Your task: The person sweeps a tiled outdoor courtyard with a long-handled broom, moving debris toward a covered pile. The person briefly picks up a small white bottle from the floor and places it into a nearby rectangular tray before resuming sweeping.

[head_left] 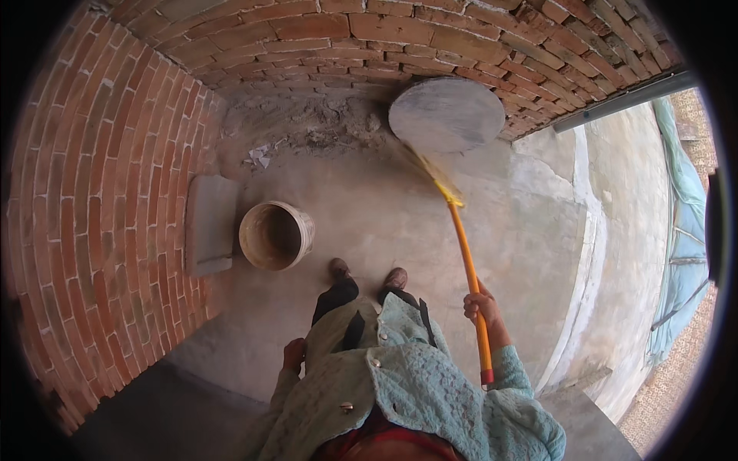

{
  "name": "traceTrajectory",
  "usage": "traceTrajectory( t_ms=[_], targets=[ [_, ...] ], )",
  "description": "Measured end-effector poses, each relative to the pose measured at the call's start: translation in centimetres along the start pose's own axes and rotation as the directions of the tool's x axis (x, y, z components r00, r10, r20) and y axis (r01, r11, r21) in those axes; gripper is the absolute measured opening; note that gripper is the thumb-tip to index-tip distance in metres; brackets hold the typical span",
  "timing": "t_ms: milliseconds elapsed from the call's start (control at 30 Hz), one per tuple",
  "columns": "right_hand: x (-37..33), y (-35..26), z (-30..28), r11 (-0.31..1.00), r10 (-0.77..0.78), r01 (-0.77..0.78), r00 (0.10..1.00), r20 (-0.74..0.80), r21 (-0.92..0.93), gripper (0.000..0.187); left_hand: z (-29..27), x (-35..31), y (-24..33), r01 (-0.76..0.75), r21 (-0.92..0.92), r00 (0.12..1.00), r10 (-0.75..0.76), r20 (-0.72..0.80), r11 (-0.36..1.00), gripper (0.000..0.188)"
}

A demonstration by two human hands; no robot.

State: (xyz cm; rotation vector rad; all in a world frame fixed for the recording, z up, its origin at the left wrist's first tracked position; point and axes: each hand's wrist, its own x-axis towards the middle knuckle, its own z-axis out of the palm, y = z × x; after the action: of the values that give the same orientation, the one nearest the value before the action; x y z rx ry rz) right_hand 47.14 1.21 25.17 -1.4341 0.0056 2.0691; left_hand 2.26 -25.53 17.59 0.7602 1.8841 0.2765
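Note:
My right hand (481,303) is wrapped round the orange handle of a broom (466,250), near its lower red end. The broom slants up and away from me. Past its yellow neck, the straw-coloured bristles (421,163) are smeared by motion, close to the floor and just below a round grey disc (447,115). At my left side hangs my left hand (294,355), close to the jacket; it looks loosely closed, with nothing seen in it. A dirty pale bucket (275,235) stands on the floor ahead of my feet, to the left.
Brick walls rise on the left (92,200) and at the far side (346,34). A grey slab (212,224) leans by the left wall. Loose dirt and rubble (330,127) lie along the far wall, with white scraps (261,156) nearby. Blue-green sheeting (680,253) lies beyond the right edge.

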Motion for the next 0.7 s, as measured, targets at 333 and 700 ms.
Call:
traceTrajectory(
  t_ms=[333, 700],
  targets=[
    [13.8, -5.6, -11.6, 0.969, -0.035, 0.079, 0.981, -0.19, 0.233, 0.015, 0.5, -0.2, -2.9, -0.161, 0.207, 0.985, 0.145, 0.089, 0.965, 0.025],
    [11.1, 1.6, 3.0, 0.976, 0.126, -0.092, 0.978, 0.165, -0.198, 0.074, -0.1, -0.5, 1.1, 0.057, -0.172, 0.998, -0.052, 0.035, 0.983, 0.022]
  ],
)
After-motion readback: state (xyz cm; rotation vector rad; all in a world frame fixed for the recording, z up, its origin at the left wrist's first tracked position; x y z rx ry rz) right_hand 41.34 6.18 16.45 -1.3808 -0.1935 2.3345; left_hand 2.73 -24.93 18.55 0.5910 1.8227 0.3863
